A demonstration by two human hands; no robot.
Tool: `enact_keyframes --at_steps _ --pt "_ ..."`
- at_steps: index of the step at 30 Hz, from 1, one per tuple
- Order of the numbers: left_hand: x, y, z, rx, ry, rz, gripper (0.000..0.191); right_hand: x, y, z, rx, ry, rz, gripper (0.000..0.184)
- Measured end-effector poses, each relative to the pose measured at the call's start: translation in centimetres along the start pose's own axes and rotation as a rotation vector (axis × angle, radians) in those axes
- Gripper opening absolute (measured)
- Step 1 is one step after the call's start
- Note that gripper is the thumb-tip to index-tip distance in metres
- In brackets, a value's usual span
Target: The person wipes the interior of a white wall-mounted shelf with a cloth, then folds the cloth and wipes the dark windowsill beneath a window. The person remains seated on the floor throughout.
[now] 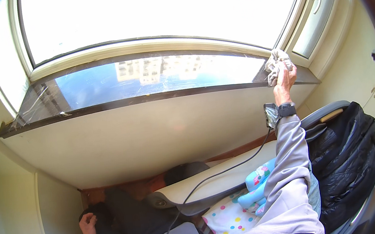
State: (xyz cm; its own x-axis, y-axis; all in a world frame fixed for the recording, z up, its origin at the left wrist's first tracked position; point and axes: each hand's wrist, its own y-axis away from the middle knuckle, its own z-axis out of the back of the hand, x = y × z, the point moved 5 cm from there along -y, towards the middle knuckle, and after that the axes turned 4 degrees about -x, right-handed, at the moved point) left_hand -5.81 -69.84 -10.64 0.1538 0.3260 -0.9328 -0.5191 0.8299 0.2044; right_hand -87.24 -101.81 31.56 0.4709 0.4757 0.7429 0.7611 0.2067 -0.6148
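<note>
My right hand [284, 78] is stretched far forward and grips a crumpled, patterned cloth [276, 64]. The cloth lies at the right end of a dark, glossy windowsill [103, 107], by the corner of the window frame [151, 44]. A wrist strap with a small device [272, 115] and a black cable sits behind that hand. Low on the left, my left hand [88, 226] hangs beside my dark-clad leg, its fingers loosely bent, with nothing seen in it. Sky and buildings are mirrored in the sill, and a small pale object [65, 113] lies near its front edge at the left.
A black quilted jacket [345, 161] drapes over a chair on the right. Light blue printed items [258, 178] and a white dotted cloth [231, 214] lie under my right arm. A pale, dark-edged padded board [215, 174] stretches before them. A handled window [314, 15] stands at upper right.
</note>
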Motion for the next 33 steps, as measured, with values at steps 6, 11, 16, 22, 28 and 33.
enact_keyframes --at_steps 6,11,16,22,28,33 --pt "0.4 -0.7 -0.5 0.011 -0.055 0.026 0.021 -1.0 -2.4 -3.8 0.306 0.105 -0.04 0.057" --pt "0.5 -0.9 -1.0 -0.018 -0.116 -0.054 0.019 -0.7 -0.5 -8.3 1.075 0.975 0.363 0.067" --pt "0.6 -1.0 -1.2 -0.027 -0.123 -0.031 0.017 -1.4 -2.0 -8.9 1.006 0.949 0.269 0.063" --pt "0.3 -1.3 -2.3 -0.001 -0.106 0.001 0.022 -1.3 -1.6 -10.2 1.09 0.815 0.366 0.053" --pt "0.4 -1.6 -2.3 0.014 -0.162 -0.002 0.027 2.3 1.6 -11.0 1.182 0.804 0.28 0.058" --pt "0.5 -1.2 -1.8 -0.005 -0.097 -0.053 0.025 6.3 6.6 -13.0 1.202 0.879 0.407 0.056"
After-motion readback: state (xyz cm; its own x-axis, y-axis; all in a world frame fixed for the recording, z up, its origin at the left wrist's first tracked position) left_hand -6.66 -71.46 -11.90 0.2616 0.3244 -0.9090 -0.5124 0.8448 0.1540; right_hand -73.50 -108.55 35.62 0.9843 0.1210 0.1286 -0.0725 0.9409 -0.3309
